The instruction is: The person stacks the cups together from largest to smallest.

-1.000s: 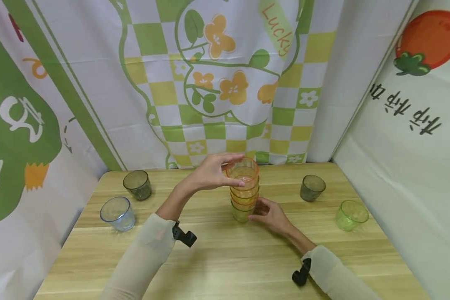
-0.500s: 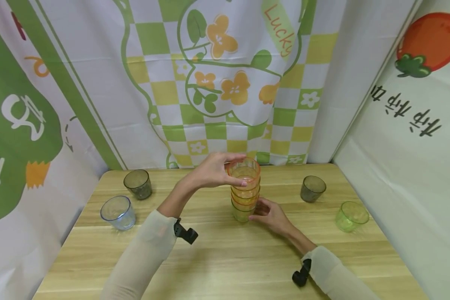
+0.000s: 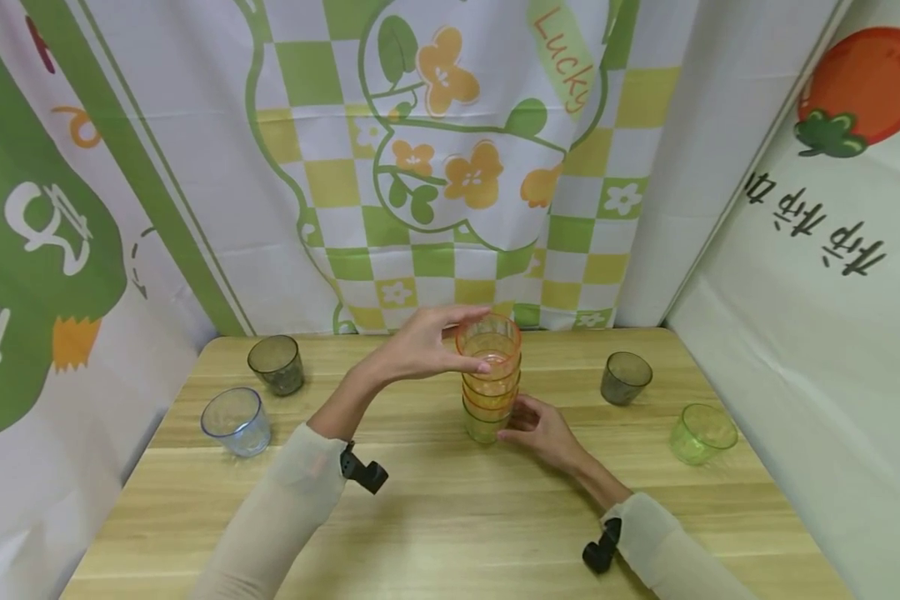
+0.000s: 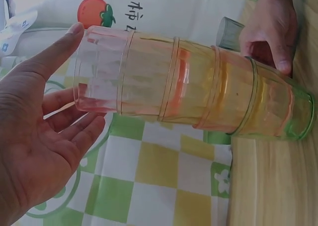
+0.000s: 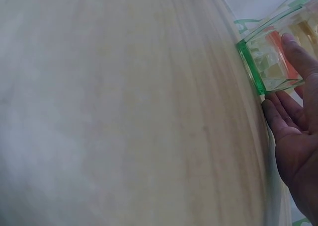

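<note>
A tall stack of clear plastic cups (image 3: 491, 385), tinted orange, yellow and green, stands upright in the middle of the table. My left hand (image 3: 418, 343) holds the top orange-rimmed cup (image 4: 99, 69), thumb on the near side and fingers on the far side of its rim. Low on the stack, my right hand (image 3: 546, 433) has thumb and fingers around the green bottom cup (image 5: 271, 62). The right wrist view shows its thumb lying over that cup's wall, with the other fingers on the opposite side near the table.
On the wooden table (image 3: 450, 517), a grey cup (image 3: 276, 367) and a blue cup (image 3: 238, 423) stand at left. Another grey cup (image 3: 626, 379) and a green cup (image 3: 703, 435) stand at right. A patterned curtain (image 3: 465, 267) hangs behind the back edge.
</note>
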`<state>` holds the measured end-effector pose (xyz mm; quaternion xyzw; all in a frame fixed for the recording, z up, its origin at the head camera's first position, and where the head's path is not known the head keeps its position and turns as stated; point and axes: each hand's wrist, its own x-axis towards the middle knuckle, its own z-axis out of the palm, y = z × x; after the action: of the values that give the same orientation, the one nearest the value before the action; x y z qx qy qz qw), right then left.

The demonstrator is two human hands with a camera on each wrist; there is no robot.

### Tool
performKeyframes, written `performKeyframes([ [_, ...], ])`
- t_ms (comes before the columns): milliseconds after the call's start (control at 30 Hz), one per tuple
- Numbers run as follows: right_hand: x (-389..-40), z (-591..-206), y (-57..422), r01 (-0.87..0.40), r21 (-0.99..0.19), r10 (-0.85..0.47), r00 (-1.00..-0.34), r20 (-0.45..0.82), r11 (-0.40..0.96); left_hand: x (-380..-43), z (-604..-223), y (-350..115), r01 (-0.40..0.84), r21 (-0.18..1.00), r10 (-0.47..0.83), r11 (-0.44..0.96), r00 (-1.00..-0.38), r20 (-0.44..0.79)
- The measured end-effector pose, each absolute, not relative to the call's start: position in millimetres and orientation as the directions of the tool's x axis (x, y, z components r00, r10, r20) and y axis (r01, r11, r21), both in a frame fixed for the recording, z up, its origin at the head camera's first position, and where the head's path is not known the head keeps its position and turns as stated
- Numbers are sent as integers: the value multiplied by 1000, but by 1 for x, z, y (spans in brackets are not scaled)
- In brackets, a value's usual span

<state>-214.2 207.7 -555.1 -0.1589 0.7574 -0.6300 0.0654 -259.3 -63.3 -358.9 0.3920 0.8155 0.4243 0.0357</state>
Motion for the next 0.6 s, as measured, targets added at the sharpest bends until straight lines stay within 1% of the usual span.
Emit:
performKeyframes([
  [133,-214,-555,208,-159,-976,-321,-941,104,150,-259,-363,-71,591,755,651,285,-697,300],
  [233,-213,-554,208,-175,-973,-322,-939,120,149,-257,-366,-79,583,760,631,287,-712,307],
  [600,-212,-552,209,-178,-971,-324,-939,120,158,-248,-379,-120,527,752,528,396,-801,284],
])
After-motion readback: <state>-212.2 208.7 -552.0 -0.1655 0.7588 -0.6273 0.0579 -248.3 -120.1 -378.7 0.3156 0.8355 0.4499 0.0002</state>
